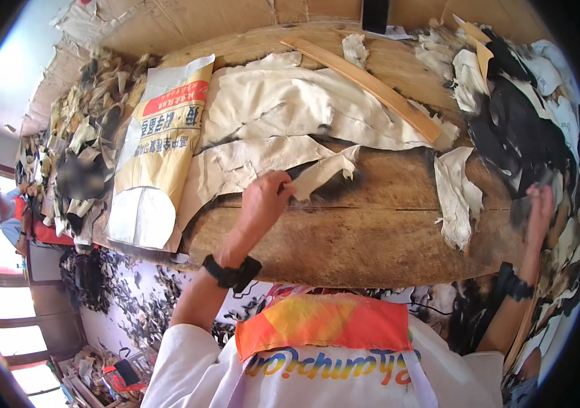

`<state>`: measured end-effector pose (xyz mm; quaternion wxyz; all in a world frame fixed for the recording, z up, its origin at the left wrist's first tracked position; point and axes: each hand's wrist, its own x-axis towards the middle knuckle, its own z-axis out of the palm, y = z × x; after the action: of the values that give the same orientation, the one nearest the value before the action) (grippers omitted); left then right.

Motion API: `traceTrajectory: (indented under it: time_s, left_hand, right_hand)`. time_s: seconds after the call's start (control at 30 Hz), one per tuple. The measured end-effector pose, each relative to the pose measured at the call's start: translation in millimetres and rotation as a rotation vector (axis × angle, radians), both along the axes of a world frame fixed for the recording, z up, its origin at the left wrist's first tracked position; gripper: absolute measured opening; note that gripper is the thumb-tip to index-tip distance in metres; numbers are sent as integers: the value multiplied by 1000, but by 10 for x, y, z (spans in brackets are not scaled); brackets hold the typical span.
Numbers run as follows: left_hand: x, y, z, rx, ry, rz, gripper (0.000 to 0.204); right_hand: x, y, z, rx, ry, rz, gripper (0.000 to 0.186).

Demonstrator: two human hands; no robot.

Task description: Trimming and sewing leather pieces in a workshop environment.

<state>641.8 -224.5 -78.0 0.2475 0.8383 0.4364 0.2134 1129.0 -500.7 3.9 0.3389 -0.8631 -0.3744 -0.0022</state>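
My left hand (pixel 266 199) is closed, its thumb and fingers pinching the end of a pale fur pelt strip (pixel 327 174) that shows its skin side and a fringe of dark hair. Beyond it lie larger cream pelts (pixel 297 102), skin side up and edge to edge on the wooden board (pixel 344 238). My right hand (pixel 541 204) is at the far right beside a pile of dark and white fur pieces (pixel 518 129). A dark smear blurs its fingertips, so whether it grips a scrap is unclear. Between my hands rests a loose pale pelt scrap (pixel 458 194).
A long wooden ruler (pixel 365 85) slants across the pelts. On the left lies a printed paper bag with a white paper pattern (pixel 142 217), next to a heap of mixed fur scraps (pixel 79 146). Fur bits litter the floor (pixel 123 299). Another person (pixel 11 217) is far left.
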Motion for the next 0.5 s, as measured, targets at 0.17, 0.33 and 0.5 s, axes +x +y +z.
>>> traceTrajectory:
  time_s: [0.17, 0.33, 0.5]
  left_hand:
    - [-49, -125, 58, -33, -27, -26, 18]
    - [-79, 81, 46, -210, -107, 56, 20]
    - [-116, 273, 65, -317, -87, 80, 17]
  right_hand:
    - [-1254, 523, 397, 958, 791, 168, 25]
    - [-1914, 952, -231, 738, 1783, 459, 32]
    - [-2419, 1644, 38, 862, 1952, 805, 34]
